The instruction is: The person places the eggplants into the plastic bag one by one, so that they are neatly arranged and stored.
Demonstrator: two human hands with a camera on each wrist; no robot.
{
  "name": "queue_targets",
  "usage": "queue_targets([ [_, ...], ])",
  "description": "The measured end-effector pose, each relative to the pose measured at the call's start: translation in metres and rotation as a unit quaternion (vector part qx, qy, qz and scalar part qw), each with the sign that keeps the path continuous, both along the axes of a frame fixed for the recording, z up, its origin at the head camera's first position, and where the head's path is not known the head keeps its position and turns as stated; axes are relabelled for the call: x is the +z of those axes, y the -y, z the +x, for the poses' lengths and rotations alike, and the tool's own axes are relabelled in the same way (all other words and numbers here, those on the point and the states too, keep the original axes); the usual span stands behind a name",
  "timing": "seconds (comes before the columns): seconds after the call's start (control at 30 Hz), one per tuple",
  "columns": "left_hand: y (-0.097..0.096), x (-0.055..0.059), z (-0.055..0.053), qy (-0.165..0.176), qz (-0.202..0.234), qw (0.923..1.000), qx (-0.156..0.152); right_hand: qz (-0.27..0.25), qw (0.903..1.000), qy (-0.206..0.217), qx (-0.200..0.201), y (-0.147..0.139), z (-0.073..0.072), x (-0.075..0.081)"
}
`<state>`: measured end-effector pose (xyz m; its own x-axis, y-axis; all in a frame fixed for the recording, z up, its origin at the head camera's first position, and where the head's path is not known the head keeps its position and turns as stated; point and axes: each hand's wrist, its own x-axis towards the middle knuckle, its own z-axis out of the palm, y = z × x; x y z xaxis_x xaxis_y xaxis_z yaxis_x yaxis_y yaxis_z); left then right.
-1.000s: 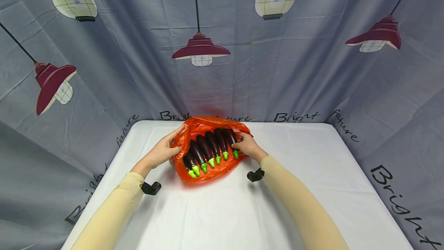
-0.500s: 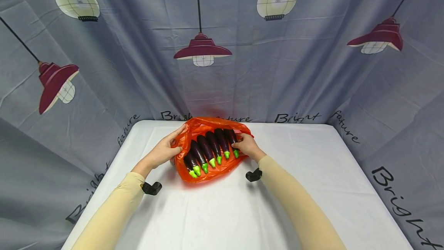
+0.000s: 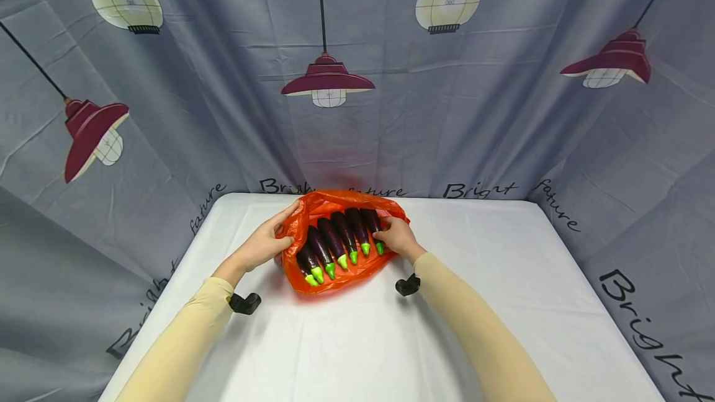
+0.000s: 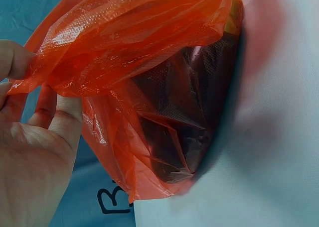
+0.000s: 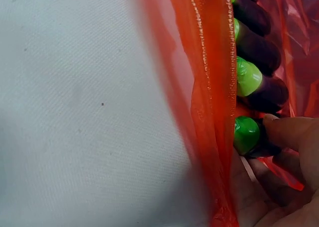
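An orange-red plastic bag (image 3: 335, 195) lies with its wide mouth facing me at the back of the table. Several dark purple eggplants (image 3: 332, 237) with green caps lie side by side inside it. My left hand (image 3: 257, 248) pinches the left edge of the bag's mouth between thumb and fingers; the left wrist view shows the gathered film (image 4: 50, 70) there. At the right end, my right hand (image 3: 399, 237) reaches into the mouth and holds the rightmost eggplant (image 5: 246, 135), thumb on top and fingers beneath. Part of that eggplant is hidden by the hand.
A white-covered table (image 3: 357, 340) bears the bag near its back edge. Behind and at both sides hangs a grey-blue curtain (image 3: 240, 110) printed with lamps and lettering. Black wrist-camera mounts (image 3: 244, 303) stick out from both sleeves.
The head view has shifted slightly. My right forearm has drawn a little to the left, while both hands keep their hold on the bag edge and the rightmost eggplant.
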<state>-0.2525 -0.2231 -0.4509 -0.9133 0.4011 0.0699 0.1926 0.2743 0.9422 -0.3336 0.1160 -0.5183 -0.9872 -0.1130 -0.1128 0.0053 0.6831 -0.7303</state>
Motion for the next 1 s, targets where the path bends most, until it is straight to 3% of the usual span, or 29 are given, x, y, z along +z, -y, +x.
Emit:
queue_targets([
  [0.2,0.0,-0.001,-0.001,0.001,0.004,1.0,-0.004,0.01,0.9998,-0.014,0.014,-0.001,0.004,0.002],
  [0.53,0.0,-0.003,-0.001,0.003,-0.002,1.0,0.001,0.007,0.9989,-0.003,0.046,-0.004,0.016,0.013],
  [1.0,-0.001,-0.004,-0.001,0.009,0.001,1.0,-0.001,-0.032,0.9972,-0.013,0.067,-0.023,0.028,0.031],
])
